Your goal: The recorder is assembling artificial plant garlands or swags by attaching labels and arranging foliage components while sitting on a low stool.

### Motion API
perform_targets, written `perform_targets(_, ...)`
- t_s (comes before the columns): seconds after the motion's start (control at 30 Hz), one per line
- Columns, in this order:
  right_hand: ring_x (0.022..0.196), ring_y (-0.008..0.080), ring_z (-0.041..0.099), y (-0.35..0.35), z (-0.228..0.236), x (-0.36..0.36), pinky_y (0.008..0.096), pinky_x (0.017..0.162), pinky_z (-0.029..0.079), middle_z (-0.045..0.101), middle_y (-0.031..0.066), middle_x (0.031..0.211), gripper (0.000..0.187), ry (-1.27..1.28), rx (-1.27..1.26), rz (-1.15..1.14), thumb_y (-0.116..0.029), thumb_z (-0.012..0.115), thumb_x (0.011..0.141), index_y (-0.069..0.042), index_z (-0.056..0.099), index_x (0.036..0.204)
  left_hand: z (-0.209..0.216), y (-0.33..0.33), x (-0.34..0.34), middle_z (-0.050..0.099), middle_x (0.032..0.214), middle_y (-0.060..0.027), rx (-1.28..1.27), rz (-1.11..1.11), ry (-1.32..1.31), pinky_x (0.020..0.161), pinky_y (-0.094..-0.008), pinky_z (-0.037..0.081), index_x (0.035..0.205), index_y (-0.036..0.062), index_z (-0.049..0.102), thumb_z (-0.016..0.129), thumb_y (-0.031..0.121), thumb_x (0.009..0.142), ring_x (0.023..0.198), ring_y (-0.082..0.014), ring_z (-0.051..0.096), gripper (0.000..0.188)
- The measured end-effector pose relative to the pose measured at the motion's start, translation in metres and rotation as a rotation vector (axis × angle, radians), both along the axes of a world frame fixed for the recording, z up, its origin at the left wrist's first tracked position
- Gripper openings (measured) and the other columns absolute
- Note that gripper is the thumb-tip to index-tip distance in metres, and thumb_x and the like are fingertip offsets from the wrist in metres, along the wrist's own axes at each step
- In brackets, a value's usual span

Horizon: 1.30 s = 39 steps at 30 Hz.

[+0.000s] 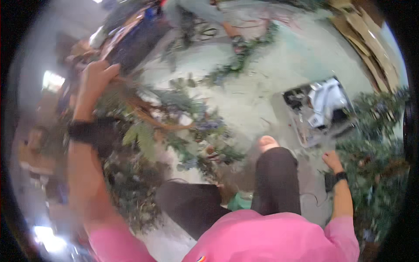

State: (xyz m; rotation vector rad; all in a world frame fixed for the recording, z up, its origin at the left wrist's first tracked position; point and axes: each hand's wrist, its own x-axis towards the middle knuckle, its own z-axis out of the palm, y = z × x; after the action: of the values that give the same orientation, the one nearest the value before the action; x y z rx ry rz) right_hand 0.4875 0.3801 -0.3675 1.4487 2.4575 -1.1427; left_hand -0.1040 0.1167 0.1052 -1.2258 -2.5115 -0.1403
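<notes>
My left hand (98, 76) is raised at the upper left, its fingers wrapped round the brown stem end of a leafy garland (174, 113). From that hand the garland hangs down toward my knees. It carries green leaves, bluish sprigs, small white pieces and what looks like a pine cone. Off to the right, my right hand (333, 160) is closed low down, between an open tray and a heap of greenery. Whatever it may hold is hidden and blurred.
The tray (301, 131) on the floor holds white and dark items. Greenery (375, 174) is heaped along the right side, with cardboard (366, 43) at the far right. At the far side, another person's hand (238, 41) is at a second garland (244, 59) on the floor.
</notes>
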Motion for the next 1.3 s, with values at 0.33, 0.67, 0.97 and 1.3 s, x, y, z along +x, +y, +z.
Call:
perform_targets(0.33, 0.074, 0.0338, 0.059, -0.002, 0.001, -0.088, 0.0381, 0.067, 0.046, 0.061, 0.0181, 0.076, 0.02, 0.124, -0.037, -0.067, -0.019, 0.053, 0.073, -0.003, 0.061, 0.081, -0.067, -0.005, -0.102, 0.04, 0.061, -0.0018, 0.057, -0.04, -0.038, 0.054, -0.0272, 0.035, 0.07, 0.0007, 0.048, 0.056, 0.03, 0.084, 0.061, -0.0109, 0.04, 0.033)
perform_targets(0.67, 0.067, 0.033, 0.059, 0.036, -0.099, -0.09, 0.0386, 0.059, 0.045, 0.059, 0.016, 0.066, 0.013, 0.218, 0.425, -0.621, -0.013, 0.055, 0.074, -0.002, 0.057, 0.068, -0.095, -0.038, -0.112, 0.05, 0.112, -0.0109, -0.219, -0.327, 0.378, 0.078, -0.0308, 0.047, 0.119, 0.0068, 0.048, 0.05, 0.026, 0.089, 0.095, -0.0225, 0.054, 0.036)
perform_targets(0.97, 0.07, 0.0347, 0.059, 0.045, -0.129, -0.117, 0.0401, 0.063, 0.045, 0.06, 0.0188, 0.07, 0.025, 0.22, 0.021, -0.753, -0.025, 0.06, 0.073, 0.0, 0.061, 0.076, -0.097, -0.068, -0.104, 0.05, 0.118, -0.013, 0.484, 0.087, -0.257, 0.097, -0.0397, 0.031, 0.119, 0.0014, 0.048, 0.037, 0.037, 0.092, 0.111, -0.0238, 0.046, 0.045)
perform_targets(1.3, 0.039, 0.015, 0.052, 0.052, -0.083, -0.117, 0.0281, 0.039, 0.043, 0.058, 0.0084, 0.056, 0.013, 0.401, -0.173, -0.965, -0.011, 0.052, 0.078, -0.001, 0.059, 0.072, -0.116, -0.074, -0.052, 0.053, 0.116, -0.0153, 0.147, -0.225, 0.284, 0.093, -0.041, 0.038, 0.114, -0.0024, 0.05, 0.047, 0.022, 0.089, 0.108, -0.0282, 0.05, 0.036)
